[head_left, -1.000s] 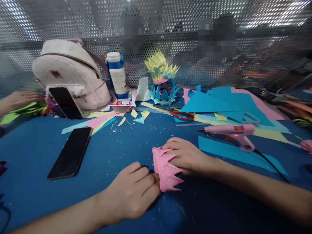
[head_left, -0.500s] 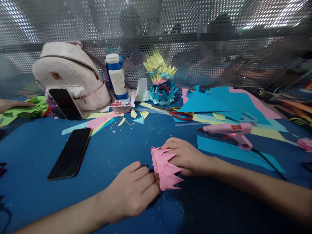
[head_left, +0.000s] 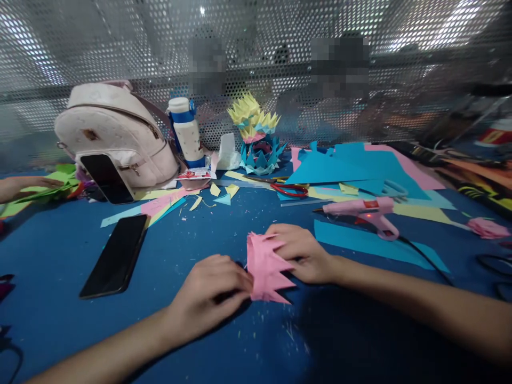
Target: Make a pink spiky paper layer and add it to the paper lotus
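A pink paper ring point(head_left: 268, 269) with zigzag points along one edge lies on its side between my hands, its spikes facing right. My left hand point(head_left: 214, 285) grips the plain edge, fingertips partly out of sight inside the ring. From above and to the right, my right hand point(head_left: 302, 253) holds the spiky side, with its fingers bent over the paper. Beyond the right hand a pink hot glue gun point(head_left: 368, 209) lies with a small light lit, beside a blue paper strip point(head_left: 372, 246).
A black phone point(head_left: 116, 256) lies at left, near a white backpack point(head_left: 112, 128) and a bottle point(head_left: 186, 133). Behind are a spiky paper piece point(head_left: 262, 154), red-handled scissors point(head_left: 290, 189) and blue sheets point(head_left: 340, 165). Another person's hand point(head_left: 34, 186) rests on green paper at far left.
The pink ring has turned a little and shifted slightly up and left. My left hand's fingers have straightened from a tighter curl. The camera view has shifted slightly.
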Action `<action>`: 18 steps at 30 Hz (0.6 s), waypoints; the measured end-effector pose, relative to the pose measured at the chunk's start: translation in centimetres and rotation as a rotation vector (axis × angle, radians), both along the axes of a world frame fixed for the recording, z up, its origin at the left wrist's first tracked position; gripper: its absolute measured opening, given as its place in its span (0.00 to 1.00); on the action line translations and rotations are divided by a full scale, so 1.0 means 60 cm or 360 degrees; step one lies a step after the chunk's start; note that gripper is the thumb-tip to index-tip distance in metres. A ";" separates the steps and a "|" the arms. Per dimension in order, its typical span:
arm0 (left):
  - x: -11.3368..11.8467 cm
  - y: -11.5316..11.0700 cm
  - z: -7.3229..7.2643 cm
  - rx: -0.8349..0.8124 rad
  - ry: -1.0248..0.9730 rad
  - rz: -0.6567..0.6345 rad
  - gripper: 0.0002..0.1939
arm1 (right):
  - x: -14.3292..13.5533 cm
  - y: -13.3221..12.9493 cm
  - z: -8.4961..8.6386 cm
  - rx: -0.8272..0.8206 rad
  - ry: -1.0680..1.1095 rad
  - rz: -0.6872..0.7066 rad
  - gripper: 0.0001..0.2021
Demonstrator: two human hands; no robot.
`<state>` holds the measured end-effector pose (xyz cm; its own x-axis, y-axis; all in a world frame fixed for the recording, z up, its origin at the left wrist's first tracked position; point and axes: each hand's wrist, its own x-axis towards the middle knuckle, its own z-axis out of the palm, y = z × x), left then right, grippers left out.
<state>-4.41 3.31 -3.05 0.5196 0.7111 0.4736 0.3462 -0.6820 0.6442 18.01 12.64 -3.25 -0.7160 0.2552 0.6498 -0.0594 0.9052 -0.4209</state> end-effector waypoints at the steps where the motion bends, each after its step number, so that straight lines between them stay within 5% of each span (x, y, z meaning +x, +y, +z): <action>1: -0.001 0.002 0.003 -0.0120 -0.0163 0.0086 0.05 | 0.000 -0.002 0.005 -0.0102 0.0059 -0.0011 0.16; 7: -0.017 0.029 -0.004 -0.0965 -0.1172 0.0670 0.07 | 0.000 -0.008 0.021 -0.0433 0.0074 -0.0074 0.12; 11: -0.022 0.044 -0.006 -0.1299 -0.1493 0.0611 0.12 | -0.003 -0.005 0.015 -0.0345 -0.0039 -0.0095 0.09; 18: -0.022 0.041 -0.006 -0.1326 -0.1420 0.0465 0.10 | -0.005 0.001 0.007 -0.0260 -0.0084 -0.0088 0.05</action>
<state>-5.74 5.79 -3.39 0.0227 0.9973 -0.0697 -0.3622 0.0732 0.9292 17.71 12.68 -2.86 -0.7300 0.3942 0.5583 0.0146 0.8257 -0.5639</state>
